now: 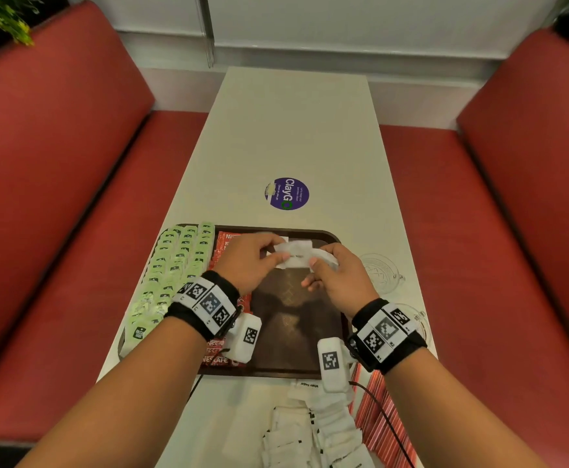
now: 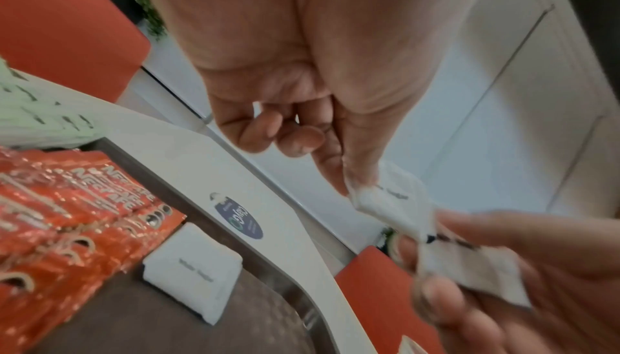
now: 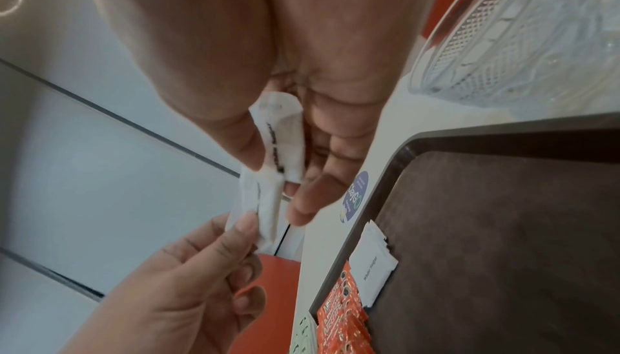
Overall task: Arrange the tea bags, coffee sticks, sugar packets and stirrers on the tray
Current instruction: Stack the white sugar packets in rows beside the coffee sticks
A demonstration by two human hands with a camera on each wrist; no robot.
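**Peeling one sugar packet off the bunch over the tray**

Both hands hover above the far end of the brown tray point(image 1: 330, 236), sharing a small bunch of white sugar packets point(image 1: 293, 253). The left hand point(image 1: 246, 261) pinches one packet by its edge between thumb and forefinger; the right hand point(image 1: 338, 276) has its grip curled around the rest, thumb on top. So both grips are narrow and holding sugar.

On the tray, green tea bags point(image 1: 171, 265) fill the left side in rows, the red coffee sticks point(image 1: 220, 251) lie just beside them, and a single sugar packet point(image 2: 193, 271) lies flat next to the coffee at the far edge. The middle and right of the tray are bare. The main supply of sugar packets point(image 1: 313, 430) lies on the bench point(image 1: 293, 130) near the person, with red-striped sticks point(image 1: 377, 413) beside it, probably the stirrers. Two glass dishes point(image 1: 382, 273) stand to the right of the tray.

To do this step well, I would draw the pinched packet sideways until it slides free, not lift it, so the others stay put in the right hand. Then lay it flat, touching the packet already down, printed side up and edges lined with the coffee row. The packets are soft and slippery, so a loose hold could drop several at once.
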